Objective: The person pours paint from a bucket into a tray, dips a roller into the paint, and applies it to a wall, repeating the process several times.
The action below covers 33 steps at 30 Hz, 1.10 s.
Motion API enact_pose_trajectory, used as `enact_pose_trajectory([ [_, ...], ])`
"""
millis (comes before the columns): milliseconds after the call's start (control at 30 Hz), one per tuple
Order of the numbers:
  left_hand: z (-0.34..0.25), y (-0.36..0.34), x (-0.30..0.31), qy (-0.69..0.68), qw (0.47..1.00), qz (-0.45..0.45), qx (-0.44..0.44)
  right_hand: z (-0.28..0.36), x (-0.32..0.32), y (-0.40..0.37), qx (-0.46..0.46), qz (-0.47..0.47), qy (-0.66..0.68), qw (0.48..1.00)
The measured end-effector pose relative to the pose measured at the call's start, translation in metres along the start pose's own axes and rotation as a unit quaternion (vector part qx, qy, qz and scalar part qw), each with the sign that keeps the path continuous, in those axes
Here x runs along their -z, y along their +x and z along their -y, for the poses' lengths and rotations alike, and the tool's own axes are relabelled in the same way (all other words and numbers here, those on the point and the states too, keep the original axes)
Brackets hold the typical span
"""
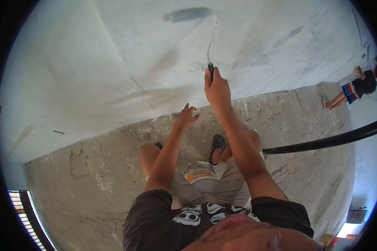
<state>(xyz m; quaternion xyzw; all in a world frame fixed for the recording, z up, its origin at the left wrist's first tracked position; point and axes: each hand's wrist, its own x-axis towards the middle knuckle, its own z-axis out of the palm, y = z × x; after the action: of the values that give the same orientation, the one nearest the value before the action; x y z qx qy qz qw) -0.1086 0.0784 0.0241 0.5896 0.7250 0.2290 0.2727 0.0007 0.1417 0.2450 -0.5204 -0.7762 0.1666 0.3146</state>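
Grey cylindrical paint roller (191,15) seen before the pale painted wall (83,71), top centre of the frame.
Its black handle (210,67) is gripped by the right hand (218,88) below; the left hand (186,118), lower left, is held unclenched, fingers spread.

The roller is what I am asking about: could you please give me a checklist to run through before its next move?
1. Right hand closed around the handle: ok.
2. Roller pressed against the wall: cannot tell; it is blurred and the contact does not show.
3. Left hand free of any load: ok, its fingers are spread and hold nothing.
4. Contents of the bucket between the legs: cannot tell.
5. Other person clear of the roller: ok, well off to the right.
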Motion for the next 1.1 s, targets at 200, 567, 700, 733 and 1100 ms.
enact_pose_trajectory([
  [200, 0.002, 0.004, -0.006, 0.019, 1.0, 0.01, -0.002, -0.006, -0.036, -0.013, -0.007, -0.009, 0.006, 1.0],
  [567, 0.009, 0.007, -0.016, 0.026, 0.999, 0.022, -0.02, -0.017, -0.035, -0.049, -0.057, 0.064, 0.029, 0.996],
  [700, 0.014, 0.012, -0.021, 0.035, 0.999, 0.035, -0.009, 0.029, 0.001, -0.014, -0.016, 0.034, 0.032, 0.999],
  [733, 0.013, 0.012, -0.02, 0.036, 0.998, 0.049, 0.004, 0.036, 0.006, -0.009, -0.018, 0.053, 0.046, 0.997],
  [1100, 0.05, 0.036, -0.055, -0.037, 0.997, 0.061, -0.041, -0.053, -0.092, -0.079, -0.057, 0.086, -0.016, 0.995],
])
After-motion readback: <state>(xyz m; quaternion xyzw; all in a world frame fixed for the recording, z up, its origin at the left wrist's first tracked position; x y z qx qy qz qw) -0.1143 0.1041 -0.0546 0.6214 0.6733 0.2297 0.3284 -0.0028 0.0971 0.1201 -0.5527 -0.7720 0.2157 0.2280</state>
